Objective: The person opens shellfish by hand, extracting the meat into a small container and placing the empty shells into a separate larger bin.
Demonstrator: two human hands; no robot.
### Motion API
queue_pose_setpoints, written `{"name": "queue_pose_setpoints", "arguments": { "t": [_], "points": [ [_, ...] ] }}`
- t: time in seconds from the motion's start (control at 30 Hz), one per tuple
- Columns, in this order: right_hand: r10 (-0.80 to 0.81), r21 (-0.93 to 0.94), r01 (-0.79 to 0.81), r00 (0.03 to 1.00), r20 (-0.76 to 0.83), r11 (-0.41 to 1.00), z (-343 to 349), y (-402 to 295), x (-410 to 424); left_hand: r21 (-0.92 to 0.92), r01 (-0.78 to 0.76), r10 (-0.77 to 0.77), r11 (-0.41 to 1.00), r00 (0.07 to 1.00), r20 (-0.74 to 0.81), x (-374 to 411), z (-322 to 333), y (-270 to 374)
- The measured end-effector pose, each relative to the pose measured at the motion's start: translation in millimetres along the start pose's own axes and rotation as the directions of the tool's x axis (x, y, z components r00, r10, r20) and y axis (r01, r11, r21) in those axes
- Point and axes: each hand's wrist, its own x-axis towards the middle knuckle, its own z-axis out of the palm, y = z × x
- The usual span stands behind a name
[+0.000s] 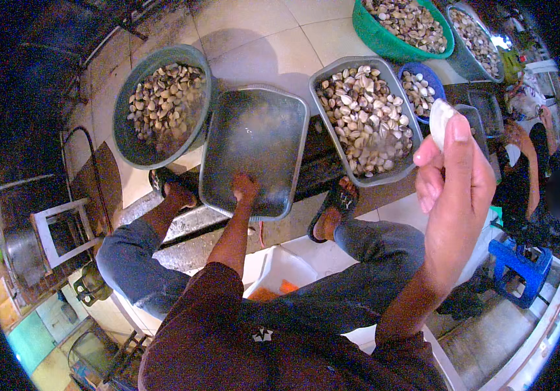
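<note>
My right hand [456, 166] is raised on the right, its thumb and fingers pinching a pale clam [440, 122]. My left hand [246, 186] reaches into the near end of a grey rectangular tub [304, 146] of murky water. Its fingers are partly hidden there, so whether they hold anything does not show. To the left of this tub stands a round grey basin [121, 132] with many clams [167, 100] in cloudy water. Another grey rectangular tub [326, 124], heaped with ribbed clams [365, 117], stands to the right, beyond my raised hand.
A small blue basket [439, 90], a green basket [373, 41] and another grey tub [461, 68] hold more shellfish. Between my legs is a white container [280, 266] with something orange. A blue plastic stool [519, 273] stands at right, near another person [529, 151].
</note>
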Motion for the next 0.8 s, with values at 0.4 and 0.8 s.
{"name": "queue_pose_setpoints", "arguments": {
  "t": [0.4, 0.8],
  "points": [
    [-0.109, -0.011, 0.110, 0.988, 0.110, 0.994, 12.6, 7.2, 3.9, -0.566, -0.024, 0.173, 0.824, 0.962, 0.211, -50.2, -20.5, 56.3],
    [-0.293, -0.160, 0.320, 0.941, 0.168, 0.934, 14.3, 14.0, 1.7, -0.800, 0.598, 0.353, -0.048, 0.759, 0.547, -44.1, -72.0, -14.4]
  ]
}}
